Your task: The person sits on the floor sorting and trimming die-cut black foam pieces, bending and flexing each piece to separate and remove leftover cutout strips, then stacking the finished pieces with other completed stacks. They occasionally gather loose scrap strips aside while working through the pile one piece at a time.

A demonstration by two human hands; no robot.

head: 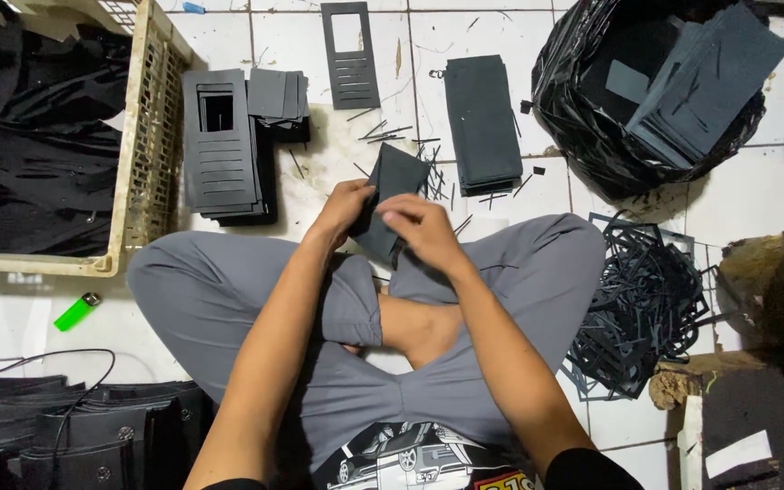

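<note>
The left hand (345, 207) pinches the left edge of a dark die-cut sheet (392, 181) held above the crossed legs, while the right hand (421, 227) closes its fingers (401, 218) on the sheet's lower middle; the sheet's top sticks out above both hands.

Dark grey flat cut piece (390, 195), thin rectangular sheet, tilted on edge, held off the floor above crossed legs, lower part gripped from both sides, top corner free
</note>
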